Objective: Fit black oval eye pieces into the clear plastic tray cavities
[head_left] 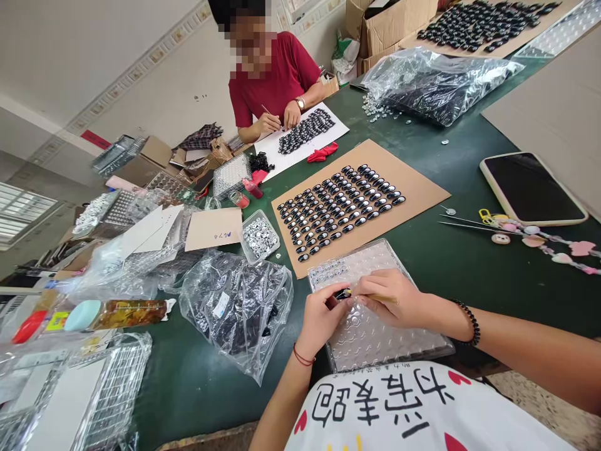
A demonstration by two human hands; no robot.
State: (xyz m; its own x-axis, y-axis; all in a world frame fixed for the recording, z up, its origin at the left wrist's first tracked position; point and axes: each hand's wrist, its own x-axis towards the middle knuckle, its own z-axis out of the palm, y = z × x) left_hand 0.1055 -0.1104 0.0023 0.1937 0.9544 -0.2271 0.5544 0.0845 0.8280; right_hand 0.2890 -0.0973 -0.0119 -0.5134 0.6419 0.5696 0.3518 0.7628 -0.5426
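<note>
My left hand (323, 313) pinches a small black oval piece (342, 294) over a clear plastic blister tray (422, 341) at the table's near edge. My right hand (392, 299) is closed on a thin wooden stick (382, 298) whose tip meets that piece. A black bead bracelet sits on my right wrist and a red string on my left. Beyond the tray lies a brown cardboard sheet (422, 188) with rows of black oval pieces (340, 203).
A clear bag of dark pieces (239, 310) lies left of my hands, a small tub of silver bits (260, 236) behind it. A phone (530, 188), tweezers and charms lie right. Across the green table a person in red works over a white sheet.
</note>
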